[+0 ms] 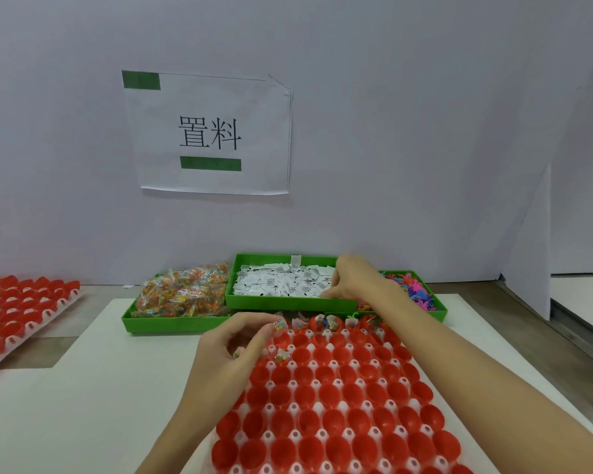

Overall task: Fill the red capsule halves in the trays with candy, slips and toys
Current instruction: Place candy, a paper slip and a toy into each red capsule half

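pinching candy packet (280,325), left hand (235,347) (right hand (351,278) on slips (281,282))

Left hand (235,340) pinches candy packet (278,326) over red capsule halves (332,405); right hand (353,278) reaches into slips (281,282).

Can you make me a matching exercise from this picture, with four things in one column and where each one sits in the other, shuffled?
Things:
1. candy packets
2. paper slips
3. toys
4. second capsule tray

Places:
A. far left, at the table edge
B. middle green bin, under the right hand
C. right green bin
D. left green bin

Pairs: 1-D, 2-B, 3-C, 4-A
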Demonstrator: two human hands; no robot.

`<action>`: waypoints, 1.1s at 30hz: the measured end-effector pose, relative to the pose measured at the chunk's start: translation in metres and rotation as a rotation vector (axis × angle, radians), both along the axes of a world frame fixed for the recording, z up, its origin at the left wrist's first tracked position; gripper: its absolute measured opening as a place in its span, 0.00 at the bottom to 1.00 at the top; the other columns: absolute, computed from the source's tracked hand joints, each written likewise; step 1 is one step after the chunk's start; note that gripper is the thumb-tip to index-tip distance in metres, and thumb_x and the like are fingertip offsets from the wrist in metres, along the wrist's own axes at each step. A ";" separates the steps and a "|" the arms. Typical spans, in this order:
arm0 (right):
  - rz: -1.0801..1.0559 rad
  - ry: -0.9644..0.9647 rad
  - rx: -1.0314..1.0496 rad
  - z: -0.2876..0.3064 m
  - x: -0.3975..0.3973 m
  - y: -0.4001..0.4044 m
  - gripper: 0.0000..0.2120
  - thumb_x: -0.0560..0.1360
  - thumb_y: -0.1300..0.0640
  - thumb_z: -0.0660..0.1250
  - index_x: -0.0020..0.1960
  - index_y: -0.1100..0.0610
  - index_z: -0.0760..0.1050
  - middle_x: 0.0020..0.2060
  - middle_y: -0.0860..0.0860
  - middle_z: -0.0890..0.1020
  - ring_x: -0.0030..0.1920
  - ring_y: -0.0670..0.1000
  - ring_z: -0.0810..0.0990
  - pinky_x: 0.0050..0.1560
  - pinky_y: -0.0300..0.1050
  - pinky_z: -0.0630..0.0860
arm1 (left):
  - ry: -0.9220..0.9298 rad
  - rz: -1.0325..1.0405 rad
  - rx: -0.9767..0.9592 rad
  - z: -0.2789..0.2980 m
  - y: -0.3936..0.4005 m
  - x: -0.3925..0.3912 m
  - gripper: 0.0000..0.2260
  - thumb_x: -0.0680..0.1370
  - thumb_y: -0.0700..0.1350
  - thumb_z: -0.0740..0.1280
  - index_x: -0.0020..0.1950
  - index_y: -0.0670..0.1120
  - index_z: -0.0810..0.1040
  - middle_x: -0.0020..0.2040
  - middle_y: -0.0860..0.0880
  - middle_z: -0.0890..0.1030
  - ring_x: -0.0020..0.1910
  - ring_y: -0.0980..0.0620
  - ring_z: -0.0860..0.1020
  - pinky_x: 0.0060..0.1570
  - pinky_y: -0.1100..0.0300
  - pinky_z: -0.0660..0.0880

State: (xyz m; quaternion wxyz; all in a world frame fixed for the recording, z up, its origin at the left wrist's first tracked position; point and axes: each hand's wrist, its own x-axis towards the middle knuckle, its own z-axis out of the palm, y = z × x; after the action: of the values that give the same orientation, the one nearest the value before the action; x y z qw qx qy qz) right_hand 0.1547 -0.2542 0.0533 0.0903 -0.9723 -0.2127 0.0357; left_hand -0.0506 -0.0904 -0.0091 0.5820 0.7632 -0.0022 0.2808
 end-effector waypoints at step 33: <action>0.078 -0.007 0.156 0.008 0.003 -0.010 0.07 0.76 0.56 0.74 0.44 0.60 0.84 0.39 0.49 0.83 0.42 0.49 0.82 0.40 0.40 0.77 | 0.012 0.000 0.077 0.001 -0.003 -0.001 0.06 0.79 0.44 0.73 0.51 0.54 0.87 0.46 0.56 0.87 0.47 0.53 0.84 0.49 0.55 0.81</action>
State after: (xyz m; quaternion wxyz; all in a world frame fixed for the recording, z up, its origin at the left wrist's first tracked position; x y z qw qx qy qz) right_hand 0.1578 -0.2637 0.0616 0.1635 -0.9535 -0.2526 0.0193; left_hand -0.0511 -0.0934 -0.0077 0.5520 0.7867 -0.0095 0.2762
